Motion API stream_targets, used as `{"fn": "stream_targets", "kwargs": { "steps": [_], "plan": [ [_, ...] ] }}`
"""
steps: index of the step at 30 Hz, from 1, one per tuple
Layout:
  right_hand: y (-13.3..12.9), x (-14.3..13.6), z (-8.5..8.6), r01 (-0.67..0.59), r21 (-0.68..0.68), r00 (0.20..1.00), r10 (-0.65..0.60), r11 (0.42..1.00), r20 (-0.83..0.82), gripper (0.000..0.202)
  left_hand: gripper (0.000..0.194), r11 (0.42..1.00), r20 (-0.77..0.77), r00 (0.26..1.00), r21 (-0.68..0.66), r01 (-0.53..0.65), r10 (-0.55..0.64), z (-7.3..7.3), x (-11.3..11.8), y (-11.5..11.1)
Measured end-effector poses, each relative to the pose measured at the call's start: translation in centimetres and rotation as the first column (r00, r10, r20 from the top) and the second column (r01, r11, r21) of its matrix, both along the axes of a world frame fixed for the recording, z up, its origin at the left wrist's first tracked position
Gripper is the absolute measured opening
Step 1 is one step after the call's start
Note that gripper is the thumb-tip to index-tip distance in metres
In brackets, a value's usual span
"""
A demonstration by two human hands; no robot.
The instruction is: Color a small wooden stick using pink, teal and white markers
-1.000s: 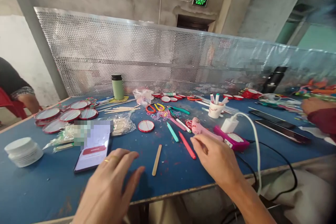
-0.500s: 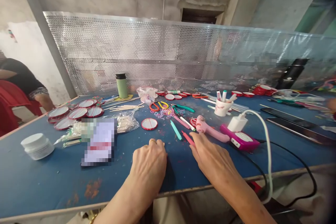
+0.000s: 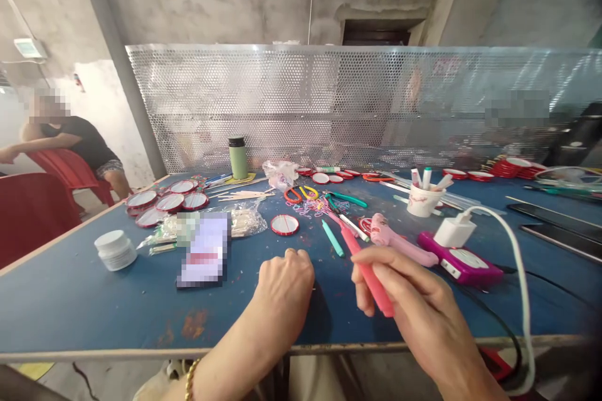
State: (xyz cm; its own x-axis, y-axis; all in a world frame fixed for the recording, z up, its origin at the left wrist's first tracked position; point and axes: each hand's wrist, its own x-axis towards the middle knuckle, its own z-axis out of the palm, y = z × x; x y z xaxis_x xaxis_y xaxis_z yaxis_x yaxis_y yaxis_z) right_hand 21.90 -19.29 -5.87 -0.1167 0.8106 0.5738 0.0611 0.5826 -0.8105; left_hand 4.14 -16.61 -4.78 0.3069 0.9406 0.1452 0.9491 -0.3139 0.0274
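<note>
My right hand (image 3: 414, 301) grips a coral-pink marker pen (image 3: 364, 269) between thumb and fingers, raised above the table and slanting up to the left. My left hand (image 3: 285, 288) is curled into a fist near the table's front. Its fingers are turned away, so what they hold is hidden. Beyond the hands lie a turquoise marker (image 3: 332, 238), a white marker (image 3: 353, 228) and a round red-rimmed disc (image 3: 285, 224). A pink tool shaped like a glue gun (image 3: 402, 243) rests to the right of the pens.
A purple power strip (image 3: 458, 263) with a white charger (image 3: 455, 230) and cables stands right. A paper cup (image 3: 422, 200) holds pens. Left are a phone (image 3: 207, 247), a white jar (image 3: 115, 250) and stacked red-rimmed discs (image 3: 169, 202). A person (image 3: 89, 144) sits far left.
My right hand has lifted the coral-pink marker off the table and turned it up in its fingers. My left hand stays in a fist. The camera view has swung left.
</note>
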Motion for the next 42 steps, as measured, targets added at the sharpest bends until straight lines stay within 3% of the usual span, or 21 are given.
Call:
{"fn": "stream_targets", "kwargs": {
  "steps": [3, 6, 9, 12, 15, 17, 19, 22, 25, 27, 30, 36, 42],
  "plan": [
    [1.0, -0.9, 0.5, -0.172, 0.015, 0.969, 0.172, 0.985, -0.178, 0.018, 0.03, 0.987, 0.035, 0.997, 0.141, -0.074, 0.069, -0.7, 0.0, -0.2],
    [1.8, -2.3, 1.1, -0.169, 0.058, 0.96, 0.177, 0.984, -0.217, 0.025, 0.025, 0.959, 0.112, 0.986, 0.24, -0.148, 0.124, -1.1, -0.3, -0.5],
    [2.1, -4.0, 1.2, 0.033, 0.086, 0.976, -0.013, 0.996, -0.219, 0.013, 0.021, 0.939, 0.232, 0.962, 0.272, -0.21, 0.148, -1.5, -0.8, -0.7],
    [2.3, -5.5, 0.6, 0.294, 0.125, 0.947, -0.272, 0.947, -0.168, 0.017, 0.017, 0.916, 0.433, 0.899, 0.333, -0.223, 0.061, -2.4, -1.4, -0.7],
    [2.6, -6.4, -0.1, 0.348, 0.162, 0.937, -0.336, 0.924, -0.096, 0.02, 0.016, 0.896, 0.686, 0.717, 0.388, -0.217, -0.124, -3.4, -2.2, -0.9],
    [2.7, -6.6, -0.5, 0.351, 0.173, 0.936, -0.349, 0.92, -0.043, 0.021, 0.014, 0.935, 0.818, 0.544, 0.316, -0.158, -0.185, -3.8, -2.5, -1.2],
    [2.7, -6.6, -0.7, 0.348, 0.148, 0.936, -0.352, 0.926, -0.001, 0.021, 0.012, 0.988, 0.921, 0.377, 0.136, -0.079, -0.097, -3.8, -2.6, -1.6],
    [2.7, -6.6, -0.9, 0.312, 0.085, 0.95, -0.312, 0.946, -0.007, 0.023, 0.012, 0.995, 0.985, 0.155, -0.08, 0.06, 0.07, -3.7, -2.4, -2.0],
    [2.7, -6.7, -1.1, 0.226, 0.032, 0.973, -0.224, 0.974, -0.059, 0.026, 0.017, 0.983, 0.991, -0.03, -0.124, 0.138, 0.13, -3.6, -2.1, -2.1],
    [2.8, -6.8, -1.3, 0.176, -0.001, 0.981, -0.175, 0.984, -0.084, 0.028, 0.021, 0.978, 0.986, -0.097, -0.121, 0.168, 0.139, -3.4, -2.0, -2.1],
    [2.9, -6.9, -1.4, 0.123, -0.048, 0.988, -0.127, 0.991, -0.091, 0.03, 0.027, 0.974, 0.98, -0.129, -0.125, 0.187, 0.151, -3.2, -1.9, -2.2],
    [2.8, -6.8, -1.4, 0.122, -0.03, 0.992, -0.123, 0.992, -0.037, 0.027, 0.025, 0.934, 0.989, -0.009, -0.137, 0.329, 0.148, -2.6, -1.9, -2.2],
    [2.2, -6.3, -0.9, 0.172, 0.053, 0.984, -0.174, 0.984, 0.046, 0.023, 0.029, 0.908, 0.989, -0.023, -0.125, 0.4, 0.147, -2.6, -2.3, -2.0]
  ]
}}
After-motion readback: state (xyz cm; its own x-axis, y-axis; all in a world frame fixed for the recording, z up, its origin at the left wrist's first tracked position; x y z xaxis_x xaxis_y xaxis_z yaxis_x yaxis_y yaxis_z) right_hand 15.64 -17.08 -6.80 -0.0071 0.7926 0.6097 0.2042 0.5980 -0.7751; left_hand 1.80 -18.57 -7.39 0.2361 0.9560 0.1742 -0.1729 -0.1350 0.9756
